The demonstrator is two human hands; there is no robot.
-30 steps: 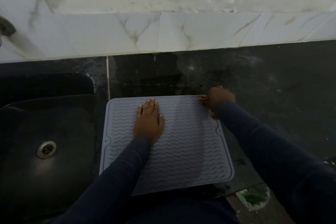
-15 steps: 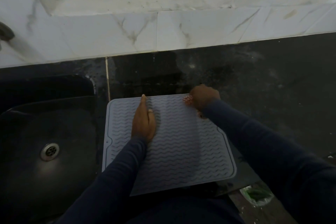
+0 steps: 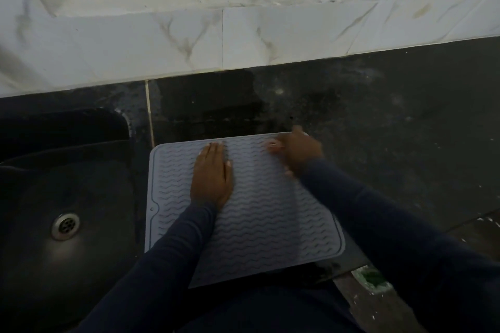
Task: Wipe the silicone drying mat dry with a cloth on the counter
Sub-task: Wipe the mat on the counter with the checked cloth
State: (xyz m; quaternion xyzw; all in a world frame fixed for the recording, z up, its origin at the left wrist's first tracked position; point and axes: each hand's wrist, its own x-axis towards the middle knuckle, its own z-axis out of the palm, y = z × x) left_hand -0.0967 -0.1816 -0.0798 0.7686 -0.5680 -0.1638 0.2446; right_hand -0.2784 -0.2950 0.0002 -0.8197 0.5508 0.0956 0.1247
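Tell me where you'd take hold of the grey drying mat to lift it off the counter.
Probably the near right corner of the mat: it lies flat and thin, so pinch its raised rim from the person's side. The left hand lies flat mid-mat and the right hand grips a cloth at the far edge, leaving that corner free.

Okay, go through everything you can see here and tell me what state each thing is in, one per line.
Drying mat: lying flat on the counter; wet or dry, cannot tell.
Left hand: open, palm pressed flat on the mat.
Right hand: blurred, curled round the cloth at the mat's far edge.
Cloth: bunched, mostly hidden in the right hand.
Sink drain: uncovered, no plug.
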